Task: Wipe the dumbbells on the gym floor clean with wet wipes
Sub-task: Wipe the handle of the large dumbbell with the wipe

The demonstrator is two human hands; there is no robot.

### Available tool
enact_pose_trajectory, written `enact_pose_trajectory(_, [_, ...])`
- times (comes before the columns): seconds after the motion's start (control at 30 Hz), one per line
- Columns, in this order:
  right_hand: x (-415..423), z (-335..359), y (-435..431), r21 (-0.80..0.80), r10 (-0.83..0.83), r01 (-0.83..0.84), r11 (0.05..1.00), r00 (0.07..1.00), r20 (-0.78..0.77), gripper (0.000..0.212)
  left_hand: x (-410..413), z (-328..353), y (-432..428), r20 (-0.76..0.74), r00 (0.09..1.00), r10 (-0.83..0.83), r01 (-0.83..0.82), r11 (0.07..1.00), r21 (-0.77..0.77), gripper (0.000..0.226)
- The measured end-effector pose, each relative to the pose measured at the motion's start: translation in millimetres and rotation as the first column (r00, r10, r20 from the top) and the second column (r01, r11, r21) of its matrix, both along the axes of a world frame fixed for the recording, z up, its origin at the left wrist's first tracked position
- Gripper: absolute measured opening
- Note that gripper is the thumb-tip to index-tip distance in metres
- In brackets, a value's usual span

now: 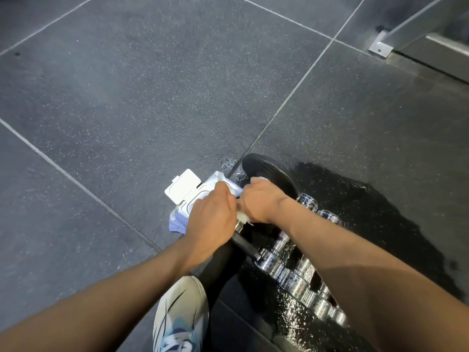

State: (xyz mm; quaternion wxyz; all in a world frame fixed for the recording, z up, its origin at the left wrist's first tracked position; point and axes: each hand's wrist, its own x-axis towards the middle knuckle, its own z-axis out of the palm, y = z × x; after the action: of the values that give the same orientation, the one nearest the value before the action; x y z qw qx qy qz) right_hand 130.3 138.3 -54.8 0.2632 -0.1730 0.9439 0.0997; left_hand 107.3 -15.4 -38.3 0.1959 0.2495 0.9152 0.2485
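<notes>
A dumbbell with a black round plate at its far end and a dark bar lies on the wet dark floor. My left hand curls over the upper part of the bar, beside the wipes pack. My right hand grips a crumpled white wet wipe against the dumbbell just below the plate; bits of wipe show above and below its fingers. The wet wipes pack, white and lilac with its lid flipped open, lies on the floor just left of my hands. Several chrome dumbbells lie in a row under my right forearm.
The grey speckled rubber floor tiles spread out to the left and ahead. A wet, shiny patch surrounds the dumbbells. My white shoe stands near the bottom. A metal frame foot is bolted down at the top right.
</notes>
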Motion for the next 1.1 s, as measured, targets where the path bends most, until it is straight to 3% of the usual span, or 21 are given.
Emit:
enact_pose_trajectory(0.1, [11.6,-19.0,12.9,-0.067,-0.023,0.002,0.998,0.947,-0.32,0.017,-1.9,2.0,-0.9,0.023,0.999,0.042,-0.043,0.997,0.058,0.024])
enact_pose_trajectory(0.17, [21.6,-28.7,15.5,-0.126,-0.081,0.029,0.992,0.898,-0.432,0.013,-0.4,3.0,-0.8,0.036,0.998,0.046,-0.049,0.996,0.071,0.024])
enact_pose_trajectory(0.27, [35.7,-34.7,8.3,-0.269,-0.187,0.059,0.961,0.855,-0.483,0.02,-0.1,6.0,-0.9,0.057,0.997,0.053,-0.058,0.995,0.083,0.024])
enact_pose_trajectory(0.37, [52.9,-39.0,-4.0,-0.308,-0.215,0.074,0.948,0.864,-0.455,0.038,-3.0,8.0,0.1,0.094,0.993,0.077,-0.085,0.993,0.076,0.024])
enact_pose_trajectory(0.5, [63.6,-41.6,-22.9,-0.332,-0.084,-0.075,0.94,0.895,-0.438,0.048,-1.6,7.6,-0.2,0.097,0.992,0.082,-0.089,0.993,0.071,0.024])
enact_pose_trajectory(0.63, [55.1,-39.1,-6.5,-0.257,0.068,-0.208,0.944,0.883,-0.465,0.04,0.1,7.4,-0.2,0.096,0.992,0.082,-0.088,0.994,0.062,0.024])
enact_pose_trajectory(0.83, [22.5,-25.3,16.5,-0.17,-0.053,-0.008,0.985,0.937,-0.347,0.025,-2.0,9.2,-1.0,0.114,0.987,0.112,-0.121,0.99,0.07,0.025])
enact_pose_trajectory(1.0, [1.1,0.8,0.3,0.077,-0.051,0.055,0.996,0.997,-0.053,0.024,-2.0,10.0,-0.9,0.125,0.984,0.124,-0.134,0.988,0.078,0.027])
enact_pose_trajectory(1.1, [-15.3,12.8,-15.1,0.107,-0.094,0.075,0.991,0.978,0.185,0.033,1.8,9.5,0.3,0.116,0.986,0.123,-0.132,0.988,0.075,0.026])
